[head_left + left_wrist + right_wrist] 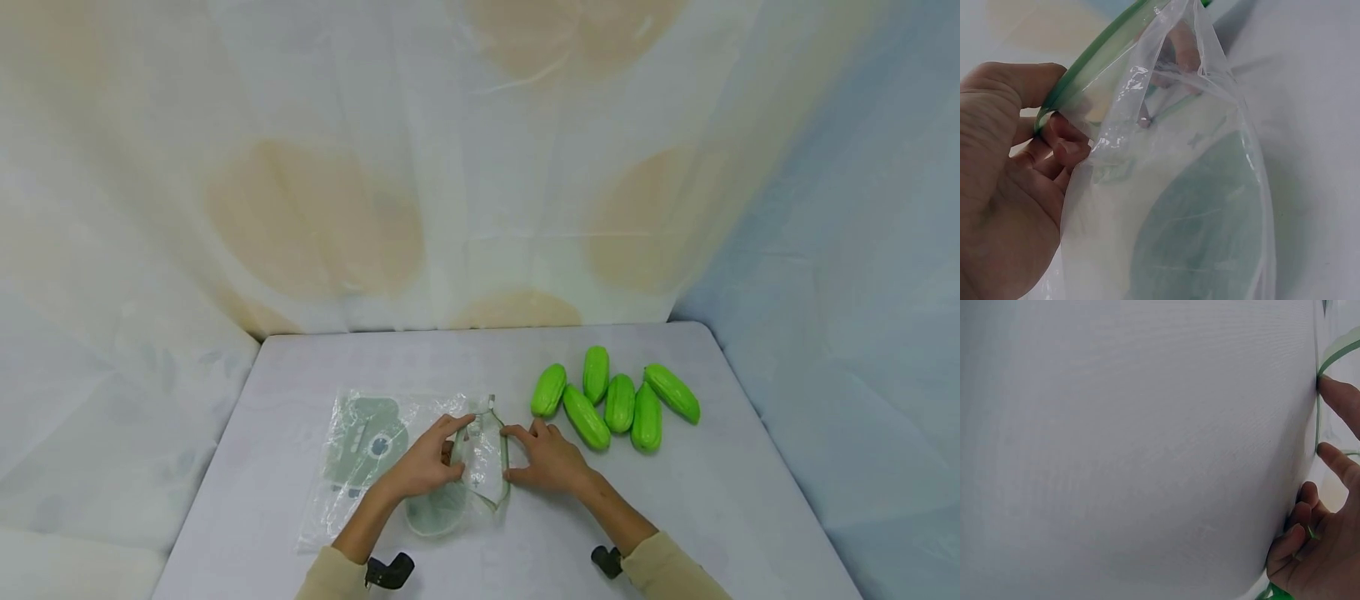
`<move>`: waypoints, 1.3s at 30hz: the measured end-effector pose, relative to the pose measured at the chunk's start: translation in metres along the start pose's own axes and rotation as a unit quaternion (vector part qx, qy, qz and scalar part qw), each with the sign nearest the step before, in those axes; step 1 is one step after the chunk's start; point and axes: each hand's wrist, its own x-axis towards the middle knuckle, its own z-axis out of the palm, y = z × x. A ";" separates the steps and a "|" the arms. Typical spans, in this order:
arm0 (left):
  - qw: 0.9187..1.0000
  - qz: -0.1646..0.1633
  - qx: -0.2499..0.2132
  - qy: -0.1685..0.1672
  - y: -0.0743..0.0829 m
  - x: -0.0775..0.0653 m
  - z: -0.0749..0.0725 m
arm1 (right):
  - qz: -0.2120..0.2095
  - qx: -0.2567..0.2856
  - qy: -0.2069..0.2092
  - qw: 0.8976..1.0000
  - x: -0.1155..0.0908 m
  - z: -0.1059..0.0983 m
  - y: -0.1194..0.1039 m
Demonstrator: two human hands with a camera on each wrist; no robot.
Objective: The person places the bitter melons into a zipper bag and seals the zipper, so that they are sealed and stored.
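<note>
A clear plastic zip bag [483,467] with a green-edged mouth and a pale green print stands between the two hands in the head view, its mouth spread. My left hand [427,462] pinches the left side of the mouth; in the left wrist view, thumb and fingers grip the green rim [1079,78]. My right hand [551,458] holds the opposite side, with thumb and a fingertip at the green edge [1318,415] in the right wrist view and the other fingers curled below. Inside the bag no contents show.
Another clear bag [367,442] with a green print lies flat to the left, partly under the left forearm. Several bright green, cucumber-like vegetables [619,403] lie at the right rear of the white table [720,517]. Patterned sheets [517,167] hang behind and at both sides.
</note>
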 end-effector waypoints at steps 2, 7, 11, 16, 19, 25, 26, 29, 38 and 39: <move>1.000 0.000 -0.029 -0.002 0.001 -0.001 -0.001 | -0.002 0.003 0.001 1.000 -0.001 -0.001 -0.001; 0.996 0.014 -0.083 0.013 0.002 -0.005 -0.001 | 0.000 0.004 -0.001 1.000 -0.002 -0.002 -0.001; 0.994 0.015 -0.105 0.021 0.002 -0.007 -0.002 | 0.001 -0.003 0.000 1.000 -0.002 -0.001 -0.002; 0.995 -0.003 -0.099 -0.006 0.003 -0.009 -0.001 | 0.004 0.000 0.001 1.000 -0.002 -0.001 -0.002; 0.999 -0.006 -0.050 -0.007 0.001 -0.008 0.002 | 0.000 0.000 0.005 1.000 -0.003 -0.001 -0.001; 0.998 0.007 0.059 0.009 -0.004 -0.005 0.009 | -0.010 -0.013 0.014 1.000 -0.003 0.002 0.001; 0.998 0.010 0.068 0.009 -0.005 -0.004 0.011 | -0.011 -0.016 0.017 1.000 -0.003 0.002 0.002; 0.997 0.012 0.077 0.005 -0.005 -0.001 0.015 | -0.011 -0.025 0.020 0.999 -0.002 0.002 0.001; 0.997 0.010 0.080 0.000 -0.006 0.002 0.018 | -0.019 -0.024 0.028 0.999 -0.002 0.003 0.003; 0.997 0.010 0.079 0.000 -0.006 0.002 0.018 | -0.020 -0.022 0.028 0.999 -0.002 0.003 0.003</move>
